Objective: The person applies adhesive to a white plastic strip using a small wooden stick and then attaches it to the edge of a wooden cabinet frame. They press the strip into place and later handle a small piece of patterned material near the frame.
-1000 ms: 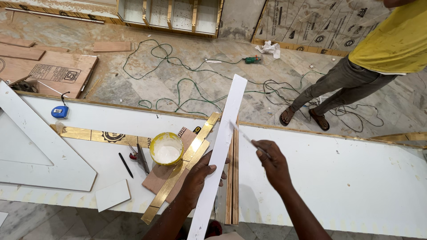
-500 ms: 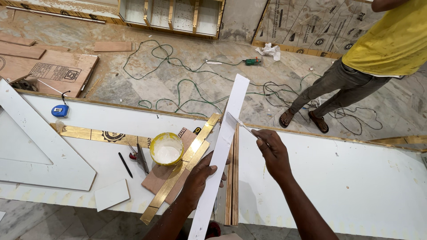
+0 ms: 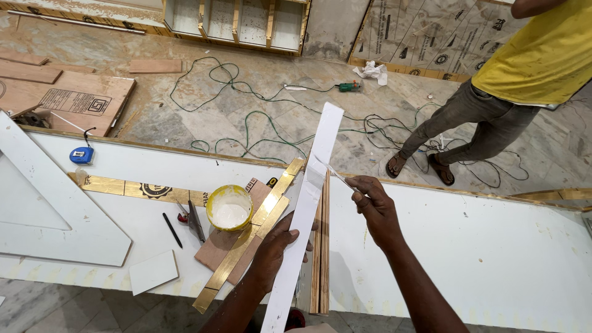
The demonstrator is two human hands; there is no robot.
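Left hand (image 3: 277,246) grips a long white strip (image 3: 308,203) over the white table (image 3: 468,246); right hand (image 3: 373,206) fingers pinch a thin blade (image 3: 336,176) against it. Yellow tub (image 3: 229,207) beside; printed boards (image 3: 431,43) on the marble floor (image 3: 246,98).

One white strip (image 3: 306,209) held in two hands. Left of the fingers (image 3: 290,229): one yellow tub (image 3: 229,207), one black pen (image 3: 172,230), one blue tape measure (image 3: 81,155). Two sandalled feet (image 3: 418,168) beyond.

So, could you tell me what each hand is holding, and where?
Left hand grips the white strip near its lower middle; right hand pinches a thin film at its end.
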